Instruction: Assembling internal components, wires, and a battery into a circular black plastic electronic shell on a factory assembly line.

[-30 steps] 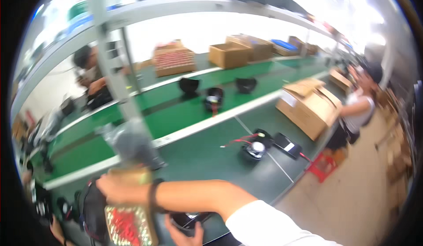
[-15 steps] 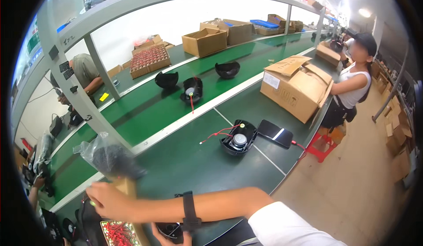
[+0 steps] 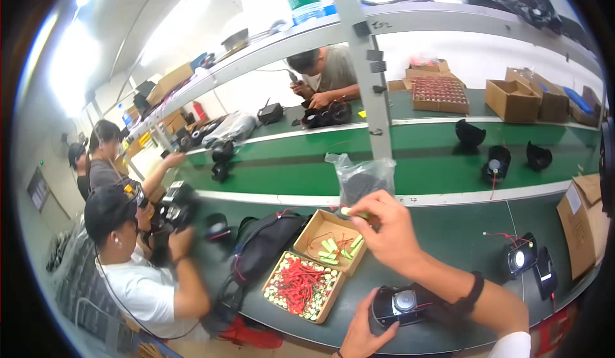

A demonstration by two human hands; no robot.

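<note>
My left hand grips the near-left rim of a black plastic speaker housing, which rests low over the green bench. A round silver speaker sits inside it. My right hand is raised above the bench, pinching a small pale-green piece whose exact kind I cannot make out. Just below that hand is a cardboard box with light-green strips and a few red wires. Against it stands a second open box, full of red wires with whitish-green round ends.
A black bag lies left of the boxes, and a clear plastic bag stands behind them. Another housing and a phone are at right. Co-workers sit at left, one in a white shirt. A post rises by the belt.
The view has swung left, bringing the boxes and the co-workers in. My right hand has lifted from beside the wire box and shows a pale-green piece. My left hand still holds the housing.
</note>
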